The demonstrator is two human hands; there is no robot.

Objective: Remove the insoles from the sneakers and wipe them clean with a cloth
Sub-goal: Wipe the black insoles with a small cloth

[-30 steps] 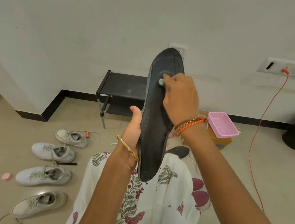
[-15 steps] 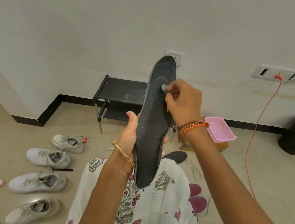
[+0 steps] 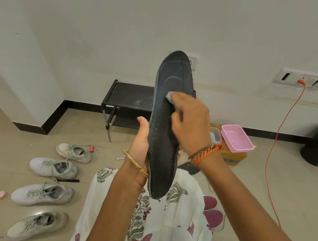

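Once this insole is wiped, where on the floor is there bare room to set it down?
Bare floor lies between the red cable and the knee, and left of the four sneakers. Crowded: the sneaker row and around the pink tray. The rack top is also bare.

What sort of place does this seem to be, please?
Probably a room in a home: a low black shoe rack against the wall, white sneakers lined on the tiled floor, and a wall socket panel.

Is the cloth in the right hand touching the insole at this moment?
Touching. The head view shows the right hand pinching the small pale cloth flat against the dark insole, with no gap; the left hand holds the insole upright.
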